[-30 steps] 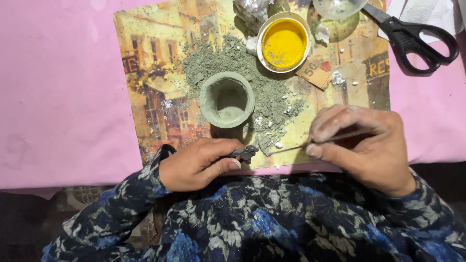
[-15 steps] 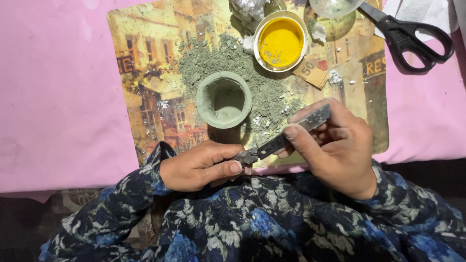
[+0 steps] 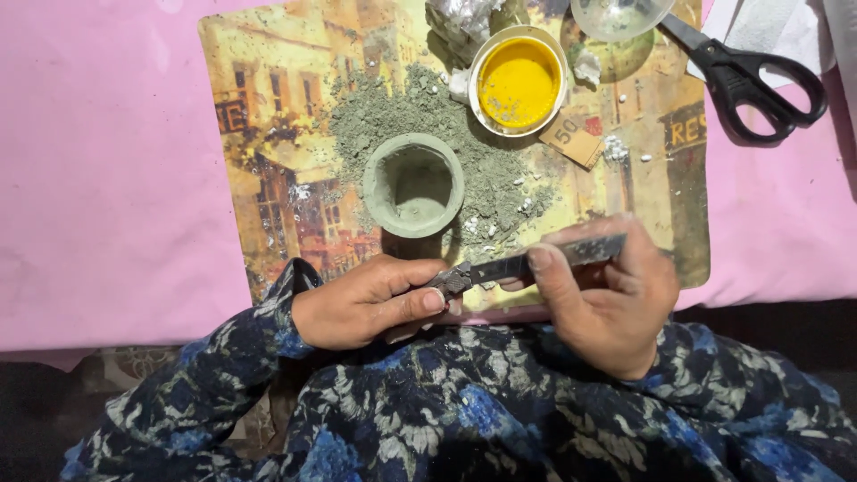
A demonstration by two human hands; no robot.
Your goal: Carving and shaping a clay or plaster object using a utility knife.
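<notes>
So the thing in hand here was a slim dark blade (image 3: 536,261), some kind of small knife or scraping tool, grey with dust along its length. It was held low over the near edge of the placemat (image 3: 259,134), just in front of the little grey clay cup (image 3: 412,185), not touching it. Its long axis ran nearly level across the view, tilted up a bit to the right: the rough handle end sat at the left, the flat tip poked out at the upper right past the knuckles.

My read was that it'd handle as light, thin and stiff, metal by the look of it, so no flex to worry about. The dust coating probably made it less slippery, not more. Safest hold looked like the chunky handle end, since I couldn't tell which edge was sharp.

The left hand (image 3: 370,302) was curled, thumb and fingers pinching that handle end. The right hand (image 3: 607,303) was wrapped round the blade's middle, thumb laid flat along the near face and fingers curled behind it, so it gripped the metal itself.

Further out, grey powder (image 3: 384,116) was heaped all round the cup, with pale crumbs in it. Behind that sat a round tin of yellow stuff (image 3: 518,82), a small brown card (image 3: 573,138), crumpled foil (image 3: 460,20) and a clear glass dish (image 3: 616,16). Black-handled scissors (image 3: 750,76) lay off right on the pink cloth (image 3: 98,178).
</notes>
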